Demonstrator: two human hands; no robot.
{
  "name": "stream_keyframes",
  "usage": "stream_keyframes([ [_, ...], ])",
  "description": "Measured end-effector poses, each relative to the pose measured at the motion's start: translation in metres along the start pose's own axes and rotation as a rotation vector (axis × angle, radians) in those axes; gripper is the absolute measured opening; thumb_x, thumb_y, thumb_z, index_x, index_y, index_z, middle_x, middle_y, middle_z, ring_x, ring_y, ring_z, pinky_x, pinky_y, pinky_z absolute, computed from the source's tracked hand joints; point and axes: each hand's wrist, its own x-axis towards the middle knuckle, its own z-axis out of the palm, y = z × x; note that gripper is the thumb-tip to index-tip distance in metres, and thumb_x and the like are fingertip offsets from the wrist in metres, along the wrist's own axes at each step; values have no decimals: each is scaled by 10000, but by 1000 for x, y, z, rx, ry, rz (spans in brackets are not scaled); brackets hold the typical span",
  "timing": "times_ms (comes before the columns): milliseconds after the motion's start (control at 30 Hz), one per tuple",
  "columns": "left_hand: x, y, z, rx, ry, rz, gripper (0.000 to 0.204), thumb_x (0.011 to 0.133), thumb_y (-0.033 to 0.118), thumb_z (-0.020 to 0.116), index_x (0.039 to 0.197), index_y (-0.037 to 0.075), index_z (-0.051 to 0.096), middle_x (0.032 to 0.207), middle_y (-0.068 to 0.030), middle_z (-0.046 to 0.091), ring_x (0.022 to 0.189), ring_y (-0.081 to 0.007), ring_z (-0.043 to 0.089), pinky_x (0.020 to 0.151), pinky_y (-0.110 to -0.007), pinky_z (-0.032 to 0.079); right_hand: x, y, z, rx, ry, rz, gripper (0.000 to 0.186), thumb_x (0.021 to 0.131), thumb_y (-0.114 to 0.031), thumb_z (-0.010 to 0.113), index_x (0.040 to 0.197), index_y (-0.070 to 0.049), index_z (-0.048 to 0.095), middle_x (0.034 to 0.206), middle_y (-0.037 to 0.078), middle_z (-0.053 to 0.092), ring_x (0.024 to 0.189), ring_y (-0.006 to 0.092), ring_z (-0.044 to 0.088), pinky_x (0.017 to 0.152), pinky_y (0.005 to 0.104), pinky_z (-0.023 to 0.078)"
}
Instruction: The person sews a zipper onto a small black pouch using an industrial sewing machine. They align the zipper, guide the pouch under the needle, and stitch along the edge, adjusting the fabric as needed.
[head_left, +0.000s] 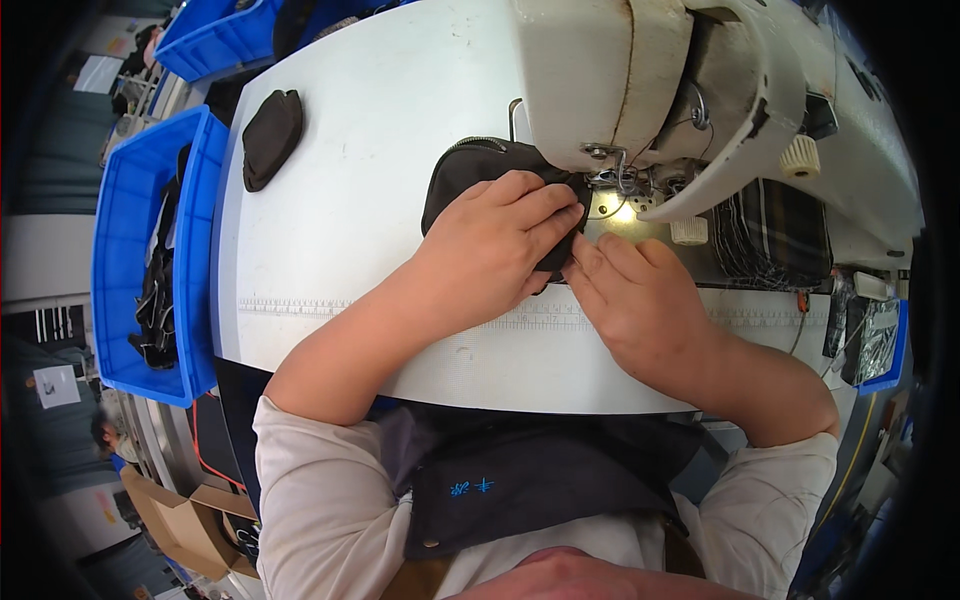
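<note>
Our left hand [500, 240] is gripping the black pouch [455, 188] on the table [380, 130] beside the machine [575, 90]. Our right hand [645, 305] is touching the pouch's edge; we cannot tell if it's pinching. We should be going slowly, holding cloth flat.

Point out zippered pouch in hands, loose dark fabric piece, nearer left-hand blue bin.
Zippered pouch [464, 174], head view: panel below zipper.
Dark fabric piece [272, 140], head view: its middle.
Blue bin [195, 265], head view: right wall.
</note>
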Motion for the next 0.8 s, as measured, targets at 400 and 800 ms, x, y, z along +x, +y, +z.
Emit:
stream_keyframes([
  [400, 5, 6, 10, -32, -7, -36, 629, 670, 86, 823, 1285, 14, 709, 1316, -76, 703, 1285, -265, 606, 1093, -358, 490, -3, 3, -12, -25, -101, -21, 242, 828, -80, 687, 1029, 47, 735, 859, 92, 656, 798, 211, 591, 667, 354, 453],
  [800, 5, -3, 16, 2, 89, -38, 554, 671, 163, 869, 1199, 66, 731, 1255, -25, 694, 1101, -220, 620, 930, -310, 550, -1, 11, -5, -34, -57, 39, 266, 838, -32, 691, 1073, 92, 709, 993, 184, 700, 800, 251, 662, 658, 377, 545],
])
